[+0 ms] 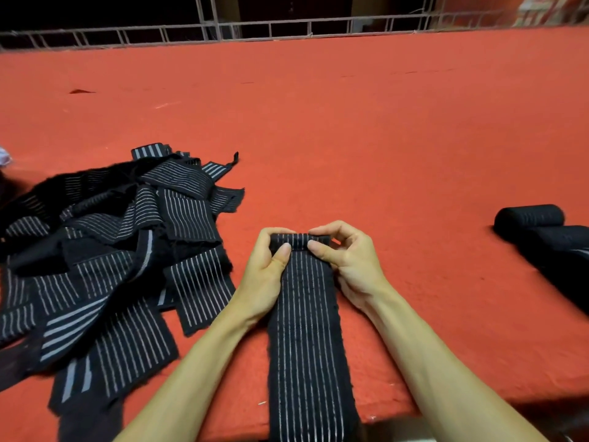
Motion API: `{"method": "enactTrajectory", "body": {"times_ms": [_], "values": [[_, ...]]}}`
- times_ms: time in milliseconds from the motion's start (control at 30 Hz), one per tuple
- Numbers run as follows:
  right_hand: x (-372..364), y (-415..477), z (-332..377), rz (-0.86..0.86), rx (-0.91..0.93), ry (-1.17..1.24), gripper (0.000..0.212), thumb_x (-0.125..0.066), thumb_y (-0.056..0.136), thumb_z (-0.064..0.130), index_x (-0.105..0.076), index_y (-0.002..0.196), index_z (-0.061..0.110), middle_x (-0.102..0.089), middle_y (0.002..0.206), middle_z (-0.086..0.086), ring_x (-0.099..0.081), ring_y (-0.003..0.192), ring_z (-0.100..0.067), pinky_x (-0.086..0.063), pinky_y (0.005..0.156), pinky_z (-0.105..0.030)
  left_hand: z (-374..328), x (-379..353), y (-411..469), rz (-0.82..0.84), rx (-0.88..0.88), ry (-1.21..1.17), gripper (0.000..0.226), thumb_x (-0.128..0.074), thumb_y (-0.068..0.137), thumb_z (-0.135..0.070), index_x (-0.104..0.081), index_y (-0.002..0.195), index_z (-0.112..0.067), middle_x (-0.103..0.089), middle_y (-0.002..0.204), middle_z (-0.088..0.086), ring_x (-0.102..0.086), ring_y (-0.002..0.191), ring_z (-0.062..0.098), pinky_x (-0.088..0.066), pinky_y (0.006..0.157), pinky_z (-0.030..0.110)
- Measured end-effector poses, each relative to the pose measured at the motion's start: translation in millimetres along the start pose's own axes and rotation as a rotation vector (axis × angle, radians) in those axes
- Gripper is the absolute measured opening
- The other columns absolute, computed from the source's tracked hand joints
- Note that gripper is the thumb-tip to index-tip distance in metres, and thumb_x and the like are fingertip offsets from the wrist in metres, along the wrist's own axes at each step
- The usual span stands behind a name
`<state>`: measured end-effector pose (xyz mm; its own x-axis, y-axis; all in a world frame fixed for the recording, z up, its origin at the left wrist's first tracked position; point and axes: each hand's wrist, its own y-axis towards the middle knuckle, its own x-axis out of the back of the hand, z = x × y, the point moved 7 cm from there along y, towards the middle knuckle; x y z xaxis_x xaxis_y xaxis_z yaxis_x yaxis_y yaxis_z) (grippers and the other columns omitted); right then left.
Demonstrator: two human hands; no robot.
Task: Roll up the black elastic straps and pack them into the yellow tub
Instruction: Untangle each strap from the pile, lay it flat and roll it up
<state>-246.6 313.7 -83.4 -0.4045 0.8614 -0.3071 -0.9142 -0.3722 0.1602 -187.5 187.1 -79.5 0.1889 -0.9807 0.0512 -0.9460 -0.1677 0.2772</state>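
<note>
Roll just begun: left hand (267,266) and right hand (347,260), grip pinched on curled far end of strap (306,330) lying flat on red desk (350,122); keep edges square, roll tight toward body; yellow tub not visible

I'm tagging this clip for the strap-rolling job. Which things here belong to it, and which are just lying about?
Job: strap being rolled, left hand, right hand, pile of loose straps, rolled straps.
Lying about: dark red scrap, white object at left edge, metal railing.
</note>
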Motion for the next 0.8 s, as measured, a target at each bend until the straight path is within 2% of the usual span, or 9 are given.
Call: {"method": "enactTrajectory", "body": {"times_ms": [100,200,233,367,500,567,633,733,800], "values": [[-4.0,-1.0,-1.0,0.009,0.009,-0.097,0.007,-0.071,0.084,0.009,-0.069,0.091,0.008,-0.066,0.085,-0.006,-0.06,0.081,-0.017,-0.051,0.072,-0.029,-1.1,5.4,-0.4,-0.027,-0.014,-0.073,0.023,-0.049,0.089,-0.022,-0.051,0.109,-0.012,-0.059,0.1,0.007,-0.058,0.086,0.009,-0.051,0.076,0.022],[-11.0,-4.2,-7.1,0.006,-0.015,-0.193,0.043,-0.067,0.088,0.04,-0.063,0.087,-0.003,-0.059,0.08,-0.011,-0.054,0.075,-0.021,-0.043,0.069,-0.039,-5.1,6.8,-2.3,-0.042,-0.035,-0.082,0.013,-0.05,0.094,-0.009,-0.053,0.107,-0.012,-0.059,0.097,0.001,-0.058,0.084,0.004,-0.049,0.077,0.02],[-11.6,-4.5,-5.4,-0.004,-0.017,-0.207,0.047,-0.066,0.087,0.044,-0.063,0.085,-0.003,-0.059,0.078,-0.011,-0.053,0.074,-0.021,-0.042,0.069,-0.039,-7.1,6.7,-2.5,-0.047,-0.037,-0.067,0.015,-0.049,0.096,-0.002,-0.054,0.106,-0.012,-0.06,0.096,0.0,-0.057,0.084,0.003,-0.049,0.078,0.02],[-10.1,-8.3,1.6,-0.005,-0.011,-0.152,0.015,-0.064,0.09,0.021,-0.069,0.092,0.007,-0.069,0.084,-0.003,-0.063,0.078,-0.011,-0.05,0.073,-0.026,-12.5,6.5,-2.1,-0.056,-0.037,-0.012,0.03,-0.044,0.095,0.007,-0.06,0.102,-0.016,-0.064,0.098,-0.002,-0.058,0.088,0.004,-0.047,0.079,0.019],[-7.4,-10.9,2.2,0.008,0.013,-0.164,0.009,-0.064,0.09,0.009,-0.068,0.098,0.008,-0.069,0.09,-0.002,-0.064,0.084,-0.009,-0.05,0.075,-0.023,-16.6,0.2,-4.1,-0.01,-0.012,0.007,0.028,-0.041,0.094,0.006,-0.058,0.102,-0.015,-0.061,0.1,-0.004,-0.057,0.088,-0.002,-0.045,0.08,0.015],[-6.0,-11.8,2.8,-0.007,0.037,-0.208,0.011,-0.065,0.089,0.005,-0.068,0.098,0.011,-0.069,0.094,-0.004,-0.063,0.088,-0.011,-0.05,0.079,-0.026,-14.6,-3.4,-5.4,0.036,0.015,-0.023,0.021,-0.044,0.087,-0.006,-0.055,0.102,-0.017,-0.058,0.1,-0.005,-0.055,0.087,-0.004,-0.044,0.078,0.013],[-5.6,-12.7,6.6,-0.018,0.081,-0.246,0.016,-0.066,0.087,0.001,-0.068,0.097,0.012,-0.069,0.096,-0.005,-0.064,0.091,-0.013,-0.052,0.083,-0.029,-11.0,-5.6,-6.0,0.063,0.041,-0.056,0.024,-0.045,0.083,-0.019,-0.053,0.105,-0.021,-0.057,0.103,-0.004,-0.055,0.09,0.0,-0.046,0.08,0.017],[-7.1,-13.0,10.2,-0.018,0.125,-0.251,0.02,-0.068,0.083,-0.004,-0.068,0.096,0.012,-0.07,0.095,-0.003,-0.066,0.089,-0.012,-0.053,0.082,-0.029,-5.1,-2.4,-4.6,0.007,0.085,-0.03,0.022,-0.053,0.093,-0.043,-0.05,0.108,-0.028,-0.057,0.106,-0.003,-0.056,0.092,0.004,-0.047,0.082,0.024],[-6.9,-13.8,11.1,-0.033,0.13,-0.221,0.024,-0.068,0.082,-0.008,-0.068,0.092,0.014,-0.071,0.09,-0.001,-0.066,0.085,-0.01,-0.052,0.078,-0.027,-3.7,-1.6,-4.0,-0.033,0.111,-0.016,0.032,-0.047,0.092,-0.052,-0.051,0.105,-0.023,-0.058,0.1,-0.005,-0.057,0.087,0.004,-0.047,0.081,0.027]]}}
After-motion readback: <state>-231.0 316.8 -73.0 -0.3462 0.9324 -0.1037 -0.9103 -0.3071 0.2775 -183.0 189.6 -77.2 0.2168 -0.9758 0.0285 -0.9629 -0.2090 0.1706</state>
